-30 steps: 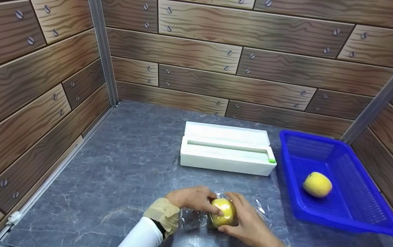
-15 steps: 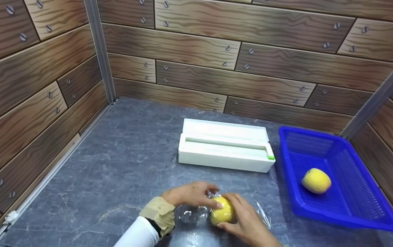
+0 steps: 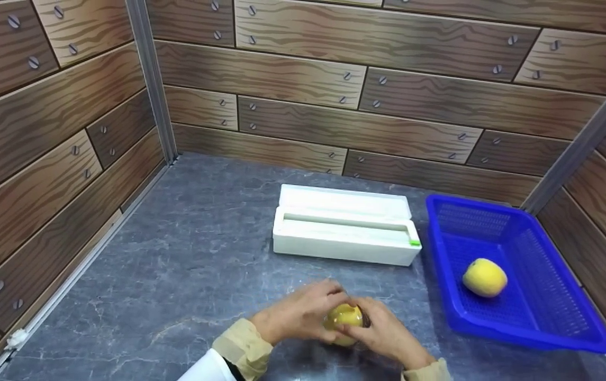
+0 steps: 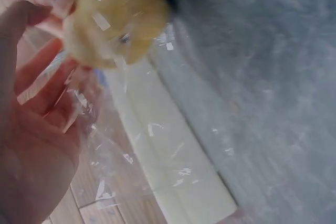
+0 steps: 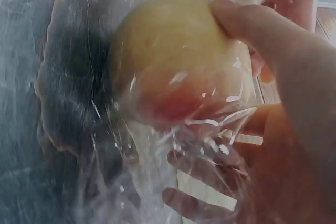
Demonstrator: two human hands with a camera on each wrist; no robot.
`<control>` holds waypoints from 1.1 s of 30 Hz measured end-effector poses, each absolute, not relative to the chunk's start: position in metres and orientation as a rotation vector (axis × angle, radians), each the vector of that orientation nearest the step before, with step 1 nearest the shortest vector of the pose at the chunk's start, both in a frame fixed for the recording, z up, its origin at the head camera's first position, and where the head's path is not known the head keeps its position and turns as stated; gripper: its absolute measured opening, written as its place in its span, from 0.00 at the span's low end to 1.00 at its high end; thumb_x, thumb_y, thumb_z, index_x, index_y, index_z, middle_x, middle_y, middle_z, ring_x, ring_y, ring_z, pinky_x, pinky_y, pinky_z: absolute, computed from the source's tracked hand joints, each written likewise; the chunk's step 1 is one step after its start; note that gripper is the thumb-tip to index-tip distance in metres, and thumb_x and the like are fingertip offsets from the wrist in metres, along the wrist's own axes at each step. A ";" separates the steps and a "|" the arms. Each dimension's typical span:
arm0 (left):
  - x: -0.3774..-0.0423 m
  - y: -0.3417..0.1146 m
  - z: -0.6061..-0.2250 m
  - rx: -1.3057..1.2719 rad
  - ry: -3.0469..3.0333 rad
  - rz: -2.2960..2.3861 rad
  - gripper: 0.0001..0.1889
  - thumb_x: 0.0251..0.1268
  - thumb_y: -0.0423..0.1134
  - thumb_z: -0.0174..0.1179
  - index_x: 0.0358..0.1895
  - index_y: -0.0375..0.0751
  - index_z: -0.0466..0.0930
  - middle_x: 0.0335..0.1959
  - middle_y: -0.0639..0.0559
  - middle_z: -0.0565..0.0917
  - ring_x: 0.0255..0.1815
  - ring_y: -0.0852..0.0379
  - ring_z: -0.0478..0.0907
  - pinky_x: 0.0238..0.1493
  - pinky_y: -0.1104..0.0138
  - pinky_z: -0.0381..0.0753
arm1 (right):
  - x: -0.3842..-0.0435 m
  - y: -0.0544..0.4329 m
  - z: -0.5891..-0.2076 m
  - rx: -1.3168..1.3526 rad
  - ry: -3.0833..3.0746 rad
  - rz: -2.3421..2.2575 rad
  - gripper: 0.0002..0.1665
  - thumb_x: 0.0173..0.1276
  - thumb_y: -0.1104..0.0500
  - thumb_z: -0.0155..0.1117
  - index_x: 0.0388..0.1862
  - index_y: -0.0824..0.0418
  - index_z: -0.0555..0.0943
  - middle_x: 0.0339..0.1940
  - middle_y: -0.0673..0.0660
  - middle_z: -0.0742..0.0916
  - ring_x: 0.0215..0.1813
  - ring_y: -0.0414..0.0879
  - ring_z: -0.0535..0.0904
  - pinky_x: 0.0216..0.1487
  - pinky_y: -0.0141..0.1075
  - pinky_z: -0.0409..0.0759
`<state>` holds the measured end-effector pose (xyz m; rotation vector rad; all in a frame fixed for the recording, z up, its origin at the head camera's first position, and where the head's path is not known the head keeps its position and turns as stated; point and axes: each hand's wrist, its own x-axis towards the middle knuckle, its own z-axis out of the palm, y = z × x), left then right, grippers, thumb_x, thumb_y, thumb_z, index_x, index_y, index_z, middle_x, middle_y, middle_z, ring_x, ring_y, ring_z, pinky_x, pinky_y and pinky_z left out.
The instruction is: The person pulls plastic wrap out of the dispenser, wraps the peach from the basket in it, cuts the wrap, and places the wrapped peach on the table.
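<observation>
Head view: left hand (image 3: 303, 312) and right hand (image 3: 385, 330) were on opposite sides of one yellow fruit (image 3: 346, 318), so the fruit sat between them. Right hand gripped it, thumb on one side and fingers curled around. Left hand's fingers were bent at the fruit's left side; could not tell if they pinched the film or just touched it. Clear film (image 5: 210, 124) lay over the fruit, creased and shiny, with loose folds hanging by the right hand's fingers. Right wrist view showed a reddish patch on the fruit through the film. Could not tell if the fruit touched the desk (image 3: 202, 238).

Further back from the hands: tan wrap (image 3: 244, 346) on the left wrist with a white sleeve (image 3: 210, 368) behind it, and a similar tan band (image 3: 427, 372) on the right wrist.

Just ahead of the hands: long white box (image 3: 345, 246), lid up on the side away from them, long slot in the top, green tab (image 3: 414, 243) at its right end.

Right of the hands: blue basket (image 3: 525, 338) with perforated sides, a second fruit (image 3: 485, 278) in it, also yellow. Plank-patterned walls (image 3: 303, 79) stood ahead and to both sides.
</observation>
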<state>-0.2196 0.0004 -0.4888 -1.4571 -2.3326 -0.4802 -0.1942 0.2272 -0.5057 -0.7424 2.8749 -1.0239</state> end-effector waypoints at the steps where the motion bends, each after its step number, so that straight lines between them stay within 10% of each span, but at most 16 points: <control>1: -0.219 0.002 -0.491 -1.444 -2.354 -0.424 0.32 0.52 0.51 0.81 0.58 0.43 0.82 0.54 0.51 0.85 0.53 0.58 0.83 0.60 0.72 0.83 | -0.195 0.228 -0.506 -0.734 2.858 -1.023 0.27 0.69 0.44 0.72 0.60 0.59 0.85 0.51 0.56 0.88 0.49 0.46 0.80 0.45 0.35 0.79; 12: -0.218 0.011 -0.500 -1.316 -2.507 -0.188 0.39 0.48 0.56 0.83 0.63 0.47 0.75 0.58 0.55 0.85 0.60 0.59 0.83 0.66 0.66 0.82 | -0.201 0.227 -0.507 -0.570 2.789 -0.994 0.32 0.77 0.42 0.63 0.69 0.62 0.80 0.57 0.61 0.84 0.60 0.57 0.79 0.61 0.62 0.79; 25: -0.225 0.008 -0.496 -1.286 -2.680 -0.478 0.36 0.55 0.50 0.79 0.66 0.46 0.76 0.61 0.52 0.86 0.60 0.58 0.84 0.65 0.68 0.82 | -0.184 0.222 -0.509 -0.803 3.019 -0.994 0.51 0.59 0.44 0.82 0.74 0.69 0.73 0.62 0.61 0.86 0.60 0.58 0.84 0.62 0.53 0.84; 33: -0.220 0.014 -0.506 -1.254 -2.576 -0.202 0.45 0.42 0.46 0.84 0.68 0.44 0.72 0.63 0.51 0.84 0.63 0.56 0.83 0.69 0.63 0.81 | -0.191 0.225 -0.512 -0.685 2.908 -1.096 0.47 0.63 0.43 0.79 0.72 0.68 0.75 0.61 0.63 0.88 0.57 0.54 0.85 0.58 0.46 0.85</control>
